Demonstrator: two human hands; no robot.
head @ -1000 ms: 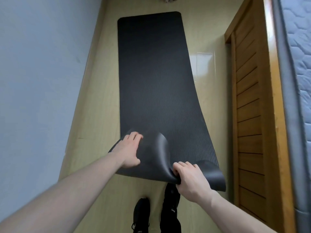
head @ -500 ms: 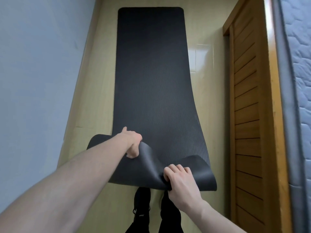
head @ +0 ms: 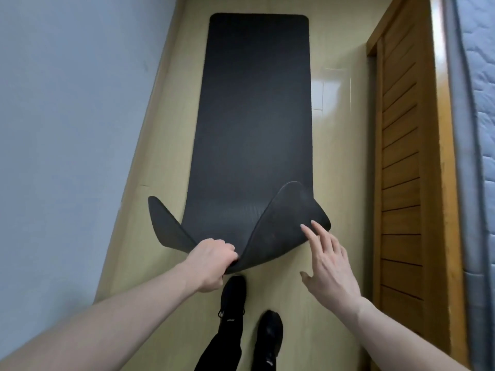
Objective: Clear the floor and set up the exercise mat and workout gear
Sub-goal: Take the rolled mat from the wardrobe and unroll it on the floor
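A long black exercise mat (head: 254,108) lies flat along the pale floor, its far end near the top of the head view. Its near end is lifted and curls up at both corners. My left hand (head: 211,259) grips the middle of that near edge, fingers curled round it. My right hand (head: 328,257) is spread with straight fingers, its fingertips at the curled right corner of the mat, holding nothing.
A pale blue wall (head: 67,129) runs along the left. A slatted wooden door (head: 399,183) and its frame stand on the right, with a quilted grey mattress edge (head: 479,103) beyond. My black shoes (head: 233,295) stand just behind the mat's near end.
My right hand has let go of the mat's near edge and opened. My left hand has shifted right to grip the edge's middle. The mat's corners now curl upward.
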